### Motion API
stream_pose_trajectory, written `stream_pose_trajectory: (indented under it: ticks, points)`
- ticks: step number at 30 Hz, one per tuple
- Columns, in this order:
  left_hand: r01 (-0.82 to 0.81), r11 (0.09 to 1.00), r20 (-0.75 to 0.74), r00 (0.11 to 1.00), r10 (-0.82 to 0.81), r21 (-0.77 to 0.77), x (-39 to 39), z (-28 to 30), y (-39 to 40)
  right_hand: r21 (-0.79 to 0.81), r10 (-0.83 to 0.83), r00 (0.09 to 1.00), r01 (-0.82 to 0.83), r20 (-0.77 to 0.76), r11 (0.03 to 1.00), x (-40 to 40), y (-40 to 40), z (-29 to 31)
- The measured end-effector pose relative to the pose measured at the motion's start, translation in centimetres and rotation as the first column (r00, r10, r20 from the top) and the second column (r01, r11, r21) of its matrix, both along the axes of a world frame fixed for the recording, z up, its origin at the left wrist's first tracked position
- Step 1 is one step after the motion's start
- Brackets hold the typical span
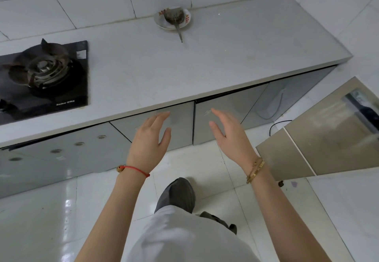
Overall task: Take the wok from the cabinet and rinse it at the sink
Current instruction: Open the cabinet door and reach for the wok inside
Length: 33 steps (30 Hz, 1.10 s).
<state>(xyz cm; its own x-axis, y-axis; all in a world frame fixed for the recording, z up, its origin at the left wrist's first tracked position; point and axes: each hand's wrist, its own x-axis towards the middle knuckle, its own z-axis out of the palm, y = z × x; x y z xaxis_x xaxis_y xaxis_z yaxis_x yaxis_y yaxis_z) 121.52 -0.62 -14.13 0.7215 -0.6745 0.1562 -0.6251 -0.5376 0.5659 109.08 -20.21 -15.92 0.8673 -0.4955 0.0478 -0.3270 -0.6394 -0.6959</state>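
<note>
Here, nearest the camera, both arms stretch forward over the pale floor (pixel 205 165). The left hand (pixel 148 138) and right hand (pixel 227 132) hang with fingers straight and spread, holding nothing and touching nothing, seemingly raised to reach the two closed grey cabinet doors (pixel 215 118) just beyond them, probably to pull these apart. The wok is not in view; presumably it sits behind those doors. Above lies the worktop (pixel 184 67), with a gas burner (pixel 43 69) at its left and, farther back by the wall, a dish (pixel 184 21) holding a ladle (pixel 174 16).
</note>
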Motion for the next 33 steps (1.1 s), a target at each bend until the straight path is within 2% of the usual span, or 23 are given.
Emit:
stream_pose_trajectory:
  ticks: [7, 14, 25, 33]
  points:
    - [0.009, 1.000, -0.040, 0.999, -0.008, 0.017, 2.0, -4.2, -0.1, 0.015, -0.041, 0.999, 0.041, -0.021, 0.999, 2.2, 0.4, -4.1]
    - [0.024, 1.000, -0.027, 0.999, -0.024, 0.016, 5.4, -13.7, -1.8, 0.010, -0.116, 0.993, 0.116, 0.035, 0.993, 6.4, -0.5, -13.6]
    - [0.125, 0.991, 0.086, 0.989, -0.122, -0.035, 9.1, -32.1, -6.7, 0.016, -0.253, 0.932, 0.258, 0.259, 0.966, 11.0, -3.4, -30.2]
    - [0.174, 0.972, 0.173, 0.974, -0.147, -0.156, 10.8, -41.1, -10.1, -0.064, -0.227, 0.861, 0.285, 0.455, 0.956, 13.7, -5.0, -37.6]
